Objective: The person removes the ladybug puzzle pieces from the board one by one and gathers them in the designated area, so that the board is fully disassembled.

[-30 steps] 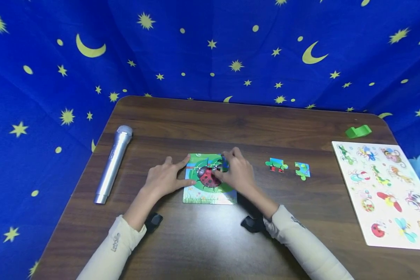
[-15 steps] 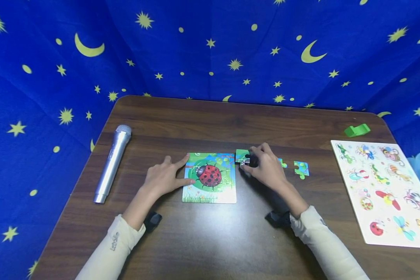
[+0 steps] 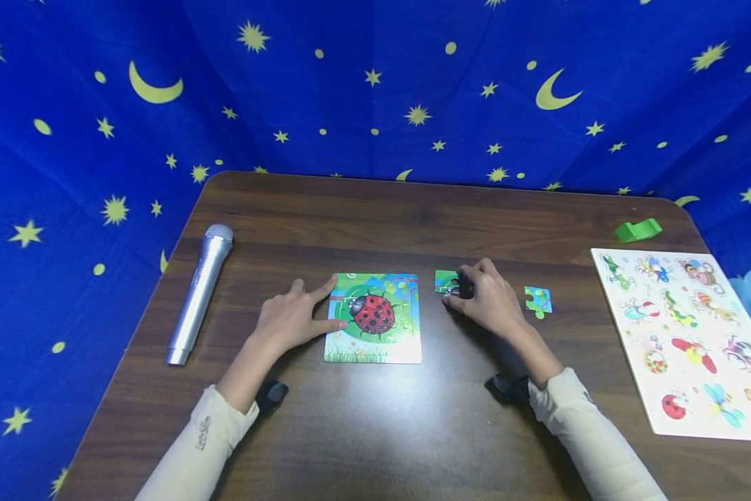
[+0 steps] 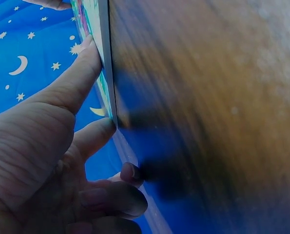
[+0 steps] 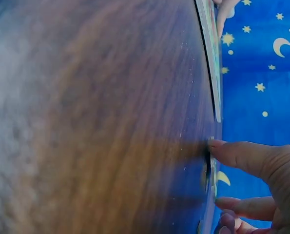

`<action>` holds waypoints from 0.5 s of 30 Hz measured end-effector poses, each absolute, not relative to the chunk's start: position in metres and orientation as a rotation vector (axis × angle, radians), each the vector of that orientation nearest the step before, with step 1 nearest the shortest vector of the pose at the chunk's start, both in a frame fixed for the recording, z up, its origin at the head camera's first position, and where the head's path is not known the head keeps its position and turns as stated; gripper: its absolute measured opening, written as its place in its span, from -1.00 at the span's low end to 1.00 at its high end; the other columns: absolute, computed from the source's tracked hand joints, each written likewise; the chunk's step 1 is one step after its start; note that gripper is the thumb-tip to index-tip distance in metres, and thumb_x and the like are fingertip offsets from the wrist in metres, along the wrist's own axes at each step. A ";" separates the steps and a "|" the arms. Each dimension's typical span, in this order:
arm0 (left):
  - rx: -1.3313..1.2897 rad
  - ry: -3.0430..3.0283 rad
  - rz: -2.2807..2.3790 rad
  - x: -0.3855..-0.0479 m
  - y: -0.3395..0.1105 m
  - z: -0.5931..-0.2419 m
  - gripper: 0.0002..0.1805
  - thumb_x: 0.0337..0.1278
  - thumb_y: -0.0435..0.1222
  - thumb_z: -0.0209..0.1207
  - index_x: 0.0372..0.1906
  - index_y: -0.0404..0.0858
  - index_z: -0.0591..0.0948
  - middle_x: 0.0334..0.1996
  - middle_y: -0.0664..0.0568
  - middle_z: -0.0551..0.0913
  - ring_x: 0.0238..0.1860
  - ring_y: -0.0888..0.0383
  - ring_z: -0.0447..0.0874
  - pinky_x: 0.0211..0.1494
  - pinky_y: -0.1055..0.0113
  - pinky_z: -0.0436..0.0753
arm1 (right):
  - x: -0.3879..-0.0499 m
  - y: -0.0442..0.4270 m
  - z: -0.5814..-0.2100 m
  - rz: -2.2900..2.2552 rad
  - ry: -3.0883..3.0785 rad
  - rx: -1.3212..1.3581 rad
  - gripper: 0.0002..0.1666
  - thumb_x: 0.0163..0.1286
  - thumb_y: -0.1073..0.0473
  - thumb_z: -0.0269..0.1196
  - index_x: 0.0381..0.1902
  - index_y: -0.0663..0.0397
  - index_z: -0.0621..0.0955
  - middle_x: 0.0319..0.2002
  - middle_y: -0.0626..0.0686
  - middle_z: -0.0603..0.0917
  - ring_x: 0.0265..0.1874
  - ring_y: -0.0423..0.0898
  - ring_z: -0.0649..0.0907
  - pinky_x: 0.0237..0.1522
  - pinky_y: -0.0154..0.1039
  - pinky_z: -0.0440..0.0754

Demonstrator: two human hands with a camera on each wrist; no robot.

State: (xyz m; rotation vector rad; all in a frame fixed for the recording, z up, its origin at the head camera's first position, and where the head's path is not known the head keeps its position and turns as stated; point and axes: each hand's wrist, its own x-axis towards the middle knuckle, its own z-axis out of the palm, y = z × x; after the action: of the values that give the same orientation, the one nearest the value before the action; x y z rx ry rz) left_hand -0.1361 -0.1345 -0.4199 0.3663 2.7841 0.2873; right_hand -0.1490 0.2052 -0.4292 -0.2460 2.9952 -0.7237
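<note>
On the brown wooden table (image 3: 375, 431), the left hand (image 3: 287, 319), thumb and forefinger spread wide, touches the ladybug puzzle (image 3: 375, 316) at nine o'clock, while the right hand (image 3: 489, 299), fingers curled, pinches a loose piece (image 3: 445, 280) at the puzzle's two o'clock.

Head view bright, mostly clear. White shine on wooden table (image 3: 384, 403), low between left hand (image 3: 289, 319) and right hand (image 3: 493, 303). Dark shadow beside right hand. Wrist views dimmer; wooden table blurry beyond hands, shadows fuzzy.
</note>
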 end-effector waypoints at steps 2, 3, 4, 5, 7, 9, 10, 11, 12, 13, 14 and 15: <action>0.367 2.784 0.291 -0.136 -0.134 -0.420 0.01 0.02 0.38 0.20 0.55 0.11 0.18 0.34 -0.54 0.29 -0.62 0.05 0.40 -0.59 0.27 0.34 | -0.149 0.206 -0.429 -0.726 2.988 -0.240 -0.19 0.16 0.04 0.47 0.26 0.39 0.50 0.00 0.30 0.50 -0.31 0.09 0.57 -0.41 -0.08 0.53; 0.367 2.784 0.292 -0.136 -0.134 -0.420 0.01 0.02 0.38 0.20 0.55 0.11 0.18 0.34 -0.54 0.29 -0.62 0.05 0.39 -0.59 0.27 0.34 | -0.149 0.206 -0.429 -0.727 2.986 -0.240 -0.20 0.17 0.04 0.47 0.26 0.39 0.50 0.00 0.30 0.50 -0.30 0.10 0.57 -0.40 -0.07 0.53; 0.367 2.785 0.292 -0.136 -0.134 -0.420 0.00 0.02 0.38 0.20 0.55 0.11 0.18 0.34 -0.54 0.29 -0.62 0.05 0.39 -0.59 0.26 0.34 | -0.148 0.206 -0.429 -0.728 2.986 -0.240 -0.20 0.17 0.04 0.46 0.27 0.38 0.50 0.01 0.30 0.50 -0.29 0.10 0.57 -0.39 -0.06 0.54; 0.369 2.786 0.291 -0.136 -0.133 -0.420 0.00 0.02 0.38 0.20 0.55 0.11 0.18 0.34 -0.54 0.29 -0.62 0.05 0.39 -0.59 0.26 0.34 | -0.148 0.206 -0.429 -0.730 2.987 -0.240 -0.19 0.17 0.03 0.46 0.27 0.38 0.50 0.01 0.30 0.50 -0.29 0.10 0.57 -0.38 -0.05 0.55; 0.373 2.786 0.293 -0.135 -0.133 -0.419 0.01 0.02 0.38 0.20 0.55 0.11 0.18 0.34 -0.55 0.30 -0.62 0.05 0.39 -0.59 0.26 0.34 | -0.147 0.205 -0.429 -0.738 2.991 -0.242 -0.19 0.18 0.02 0.46 0.27 0.37 0.50 0.00 0.29 0.50 -0.29 0.09 0.56 -0.39 -0.06 0.53; 0.373 2.786 0.295 -0.135 -0.133 -0.419 0.01 0.02 0.38 0.20 0.55 0.11 0.17 0.33 -0.54 0.30 -0.62 0.05 0.40 -0.59 0.26 0.34 | -0.144 0.203 -0.428 -0.753 3.002 -0.252 -0.19 0.19 0.02 0.46 0.28 0.37 0.50 -0.01 0.28 0.50 -0.31 0.08 0.55 -0.41 -0.09 0.51; 0.374 2.786 0.296 -0.135 -0.133 -0.419 0.01 0.02 0.38 0.20 0.55 0.10 0.17 0.33 -0.54 0.30 -0.62 0.05 0.40 -0.58 0.26 0.35 | -0.143 0.202 -0.427 -0.766 3.008 -0.262 -0.20 0.19 0.02 0.45 0.27 0.37 0.50 -0.02 0.28 0.51 -0.32 0.06 0.54 -0.42 -0.11 0.49; 0.375 2.786 0.299 -0.135 -0.133 -0.420 0.01 0.03 0.38 0.20 0.55 0.10 0.17 0.33 -0.55 0.30 -0.62 0.05 0.40 -0.58 0.26 0.35 | -0.141 0.200 -0.426 -0.777 3.014 -0.272 -0.20 0.20 0.01 0.45 0.27 0.37 0.50 -0.04 0.26 0.51 -0.34 0.05 0.53 -0.44 -0.14 0.47; 0.373 2.786 0.302 -0.135 -0.134 -0.420 0.01 0.02 0.38 0.19 0.55 0.10 0.16 0.33 -0.54 0.31 -0.62 0.05 0.40 -0.59 0.26 0.34 | -0.139 0.198 -0.425 -0.791 3.017 -0.287 -0.21 0.21 0.01 0.45 0.27 0.37 0.51 -0.06 0.25 0.50 -0.36 0.03 0.51 -0.46 -0.18 0.44; 0.372 2.787 0.303 -0.134 -0.134 -0.420 0.01 0.03 0.39 0.19 0.55 0.11 0.16 0.32 -0.54 0.31 -0.62 0.06 0.39 -0.59 0.27 0.34 | -0.137 0.195 -0.424 -0.805 3.017 -0.301 -0.22 0.21 0.01 0.45 0.27 0.38 0.51 -0.08 0.24 0.50 -0.39 0.01 0.49 -0.49 -0.20 0.41; 0.371 2.790 0.304 -0.134 -0.134 -0.420 0.01 0.03 0.39 0.18 0.56 0.11 0.15 0.31 -0.54 0.32 -0.63 0.06 0.39 -0.59 0.27 0.33 | -0.135 0.192 -0.423 -0.812 3.017 -0.318 -0.23 0.21 0.02 0.45 0.27 0.37 0.51 -0.10 0.23 0.49 -0.42 -0.01 0.47 -0.51 -0.23 0.39; 0.373 2.795 0.308 -0.133 -0.135 -0.420 0.01 0.03 0.39 0.18 0.56 0.10 0.15 0.30 -0.53 0.33 -0.63 0.07 0.38 -0.60 0.28 0.32 | -0.132 0.189 -0.423 -0.816 3.020 -0.333 -0.23 0.21 0.02 0.45 0.26 0.36 0.52 -0.13 0.21 0.47 -0.44 -0.03 0.45 -0.53 -0.25 0.37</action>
State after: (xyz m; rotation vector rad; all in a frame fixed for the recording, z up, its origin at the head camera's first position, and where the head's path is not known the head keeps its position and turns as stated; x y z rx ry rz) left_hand -0.1334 -0.1346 -0.4201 0.3729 2.7948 0.3078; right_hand -0.1323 0.1893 -0.4226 -0.3331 3.0196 -0.8155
